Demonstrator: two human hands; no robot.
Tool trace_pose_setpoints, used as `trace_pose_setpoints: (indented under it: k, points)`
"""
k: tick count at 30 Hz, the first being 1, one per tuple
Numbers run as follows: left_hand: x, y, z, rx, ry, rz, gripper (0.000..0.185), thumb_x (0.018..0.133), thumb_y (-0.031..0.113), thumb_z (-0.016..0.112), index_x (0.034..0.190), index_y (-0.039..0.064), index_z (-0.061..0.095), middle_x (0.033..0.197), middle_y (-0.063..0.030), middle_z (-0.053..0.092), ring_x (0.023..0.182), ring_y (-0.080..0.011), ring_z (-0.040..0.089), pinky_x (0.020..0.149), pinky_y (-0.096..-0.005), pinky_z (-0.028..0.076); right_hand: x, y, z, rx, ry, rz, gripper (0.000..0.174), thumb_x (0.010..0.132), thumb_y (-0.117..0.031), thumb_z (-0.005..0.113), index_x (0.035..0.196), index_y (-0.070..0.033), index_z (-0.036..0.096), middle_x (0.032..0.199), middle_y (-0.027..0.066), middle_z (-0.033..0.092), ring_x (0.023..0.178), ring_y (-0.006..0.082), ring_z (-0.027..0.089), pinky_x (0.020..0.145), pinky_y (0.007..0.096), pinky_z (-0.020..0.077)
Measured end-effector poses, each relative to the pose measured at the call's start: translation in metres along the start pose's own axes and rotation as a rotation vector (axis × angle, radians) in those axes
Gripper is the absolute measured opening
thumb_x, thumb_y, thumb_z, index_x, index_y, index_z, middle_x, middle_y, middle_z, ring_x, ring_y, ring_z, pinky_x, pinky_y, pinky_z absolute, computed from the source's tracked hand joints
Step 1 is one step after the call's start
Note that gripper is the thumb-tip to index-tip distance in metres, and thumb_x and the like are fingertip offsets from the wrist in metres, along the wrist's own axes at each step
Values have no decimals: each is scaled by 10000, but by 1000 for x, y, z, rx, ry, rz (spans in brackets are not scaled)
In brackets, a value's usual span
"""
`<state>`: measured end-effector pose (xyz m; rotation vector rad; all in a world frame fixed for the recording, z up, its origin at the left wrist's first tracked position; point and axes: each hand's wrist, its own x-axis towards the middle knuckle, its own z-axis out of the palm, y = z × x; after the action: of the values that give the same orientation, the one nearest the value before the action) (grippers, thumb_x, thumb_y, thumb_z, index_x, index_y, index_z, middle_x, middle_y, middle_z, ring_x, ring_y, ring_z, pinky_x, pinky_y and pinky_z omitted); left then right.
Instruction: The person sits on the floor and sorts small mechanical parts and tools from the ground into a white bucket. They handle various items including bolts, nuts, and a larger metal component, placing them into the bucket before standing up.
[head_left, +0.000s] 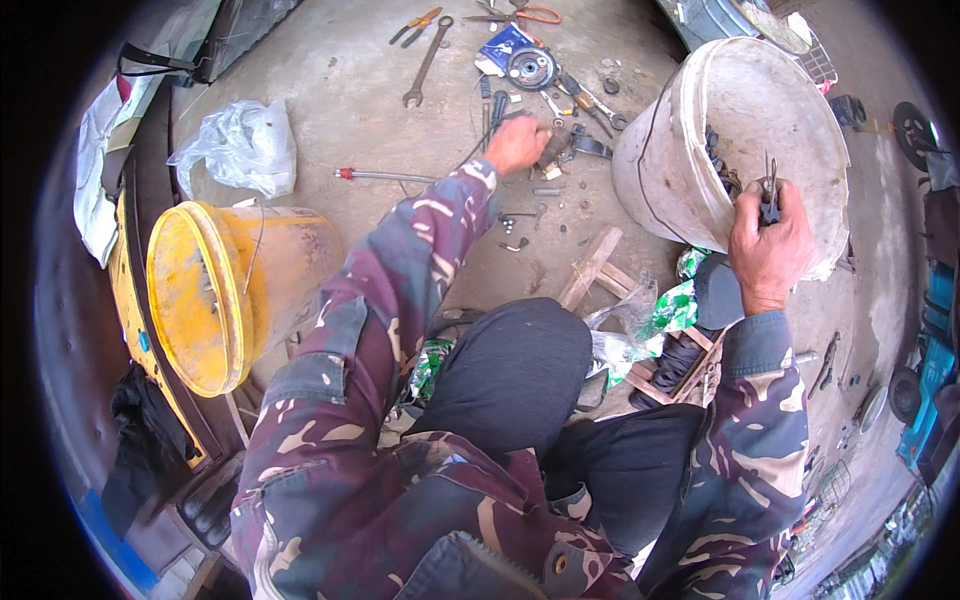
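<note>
My left hand (516, 144) reaches over the concrete floor, its curled fingers at a rusty brown metal part (556, 147). A dark bracket-like part (590, 144) lies just beyond it. My right hand (772, 238) is raised at the mouth of a dirty white plastic bucket (649, 161). Between thumb and fingers it holds a small dark metal piece (770, 204) with thin upright prongs; its exact kind is unclear. Dark parts (721, 169) lie inside the tilted bucket. Near my left hand are a round metal hub (532, 69), a combination wrench (604, 109) and a short metal pin (547, 192).
A yellow bucket (201, 300) lies tipped at the left, beside a crumpled clear plastic bag (238, 146). Farther ahead are a large wrench (428, 64), pliers (415, 27) and orange-handled scissors (536, 13). A wooden frame (592, 266) lies near my knees.
</note>
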<state>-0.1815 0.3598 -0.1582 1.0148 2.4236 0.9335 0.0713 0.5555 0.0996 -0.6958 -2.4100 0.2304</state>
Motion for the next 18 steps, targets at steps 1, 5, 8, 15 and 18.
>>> trace_pose_setpoints:
  k: [1, 5, 8, 15, 18]
  points:
    - [16, 6, 4, -25, 33, -34, 295, 905, 271, 582, 997, 23, 713, 946, -246, 692, 909, -426, 667, 824, -481, 518, 0, 0, 0, 21, 5, -2, 133, 809, -210, 697, 813, -88, 641, 707, 153, 621, 635, 372, 614, 584, 423, 480]
    - [67, 27, 19, 88, 30, -269, 337, 846, 338, 652, 1038, 79, 750, 1018, -229, 710, 968, -404, 685, 851, -466, 536, 2, 0, 2, 22, 2, -16, 101, 800, -170, 701, 808, -88, 644, 698, 124, 621, 610, 335, 613, 581, 394, 484]
    - [93, 35, 31, 237, 16, -303, 353, 822, 368, 679, 1012, 80, 754, 1030, -207, 721, 996, -382, 693, 852, -467, 549, 2, 0, 1, 49, -24, -10, 98, 785, -144, 705, 817, -73, 646, 700, 125, 615, 612, 324, 610, 584, 395, 483]
    - [117, 24, 56, 317, -10, -335, 378, 836, 344, 667, 1077, 57, 723, 1091, -206, 711, 1039, -367, 686, 881, -455, 551, 3, 1, 1, 71, -35, -11, 95, 757, -110, 695, 825, -62, 649, 691, 121, 611, 601, 316, 603, 578, 392, 481]
    - [116, 22, 56, 297, 12, -330, 330, 860, 299, 647, 1071, 56, 720, 1070, -195, 716, 1002, -359, 694, 860, -449, 554, 2, 0, 1, 68, -37, -3, 90, 760, -109, 694, 825, -64, 650, 685, 119, 611, 596, 315, 602, 577, 390, 483]
